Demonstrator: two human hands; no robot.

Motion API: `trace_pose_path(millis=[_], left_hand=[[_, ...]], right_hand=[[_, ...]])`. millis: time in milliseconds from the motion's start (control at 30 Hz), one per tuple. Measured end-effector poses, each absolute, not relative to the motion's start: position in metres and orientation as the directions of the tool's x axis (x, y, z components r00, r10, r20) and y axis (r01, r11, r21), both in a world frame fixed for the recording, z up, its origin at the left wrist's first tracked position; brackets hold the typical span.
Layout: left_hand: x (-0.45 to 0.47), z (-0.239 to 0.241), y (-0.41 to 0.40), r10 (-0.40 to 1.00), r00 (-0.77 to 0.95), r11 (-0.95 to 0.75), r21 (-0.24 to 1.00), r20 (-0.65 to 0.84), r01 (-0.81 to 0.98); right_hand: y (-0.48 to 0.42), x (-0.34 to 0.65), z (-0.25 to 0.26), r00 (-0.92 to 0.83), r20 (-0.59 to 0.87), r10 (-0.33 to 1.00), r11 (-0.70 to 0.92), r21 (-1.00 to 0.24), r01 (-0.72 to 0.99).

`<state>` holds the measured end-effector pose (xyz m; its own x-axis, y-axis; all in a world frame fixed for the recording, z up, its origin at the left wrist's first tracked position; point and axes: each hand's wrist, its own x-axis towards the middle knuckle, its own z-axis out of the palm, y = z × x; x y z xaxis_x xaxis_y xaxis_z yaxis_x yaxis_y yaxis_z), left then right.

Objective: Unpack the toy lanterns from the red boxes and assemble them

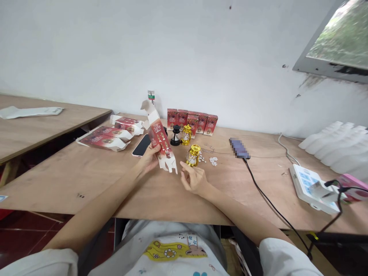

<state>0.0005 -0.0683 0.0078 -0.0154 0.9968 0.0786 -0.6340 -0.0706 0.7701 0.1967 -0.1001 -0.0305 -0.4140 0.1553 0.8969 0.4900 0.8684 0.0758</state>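
Observation:
My left hand (150, 158) grips a red printed carton (161, 140) by its lower left side. The carton is tilted, and its white flaps stand unfolded at both the top and bottom ends. Just right of the bottom flaps is my right hand (194, 179), empty, with the index finger stretched out and the thumb apart from it. Directly beyond that hand a small gold lantern (193, 156) stands upright on the table. Behind it are a second gold lantern (186, 135) and a black lantern (175, 136).
Finished-looking red boxes (211, 125) stand by the wall. Flattened cartons (101, 138) lie at left, beside a phone (141, 145). Small white pieces (213, 161) lie right of the lantern. Further right are a cabled phone (239, 148), a power strip (312, 188) and stacked white forms (339, 147).

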Motion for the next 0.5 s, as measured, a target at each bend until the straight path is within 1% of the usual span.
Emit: trace_pose_path(millis=[133, 233, 267, 367, 400, 467, 500], left_hand=[[-0.003, 0.02, -0.07, 0.989, -0.063, -0.142, 0.794, 0.131, -0.592], [-0.018, 0.028, -0.072, 0.967, -0.176, -0.254, 0.78, 0.186, -0.572], [-0.024, 0.03, -0.075, 0.961, -0.217, -0.267, 0.785, 0.172, -0.559], [-0.048, 0.028, -0.093, 0.95, -0.311, -0.2, 0.83, 0.034, -0.52], [-0.055, 0.026, -0.104, 0.93, -0.367, -0.204, 0.844, 0.009, -0.497], [-0.069, 0.021, -0.128, 0.887, -0.46, -0.249, 0.873, 0.032, -0.419], [-0.076, 0.018, -0.142, 0.851, -0.519, -0.303, 0.877, 0.074, -0.373]], right_hand=[[-0.1, 0.197, -0.032, -0.446, 0.881, 0.158, 0.875, 0.085, 0.477], [-0.1, 0.197, -0.03, -0.428, 0.894, 0.131, 0.871, 0.102, 0.48], [-0.1, 0.197, -0.029, -0.419, 0.9, 0.119, 0.869, 0.11, 0.482], [-0.1, 0.198, -0.026, -0.406, 0.909, 0.098, 0.865, 0.124, 0.486], [-0.1, 0.199, -0.026, -0.402, 0.91, 0.103, 0.86, 0.122, 0.495], [-0.099, 0.199, -0.029, -0.362, 0.924, 0.124, 0.837, 0.099, 0.538], [-0.099, 0.2, -0.03, -0.327, 0.936, 0.134, 0.82, 0.08, 0.566]])
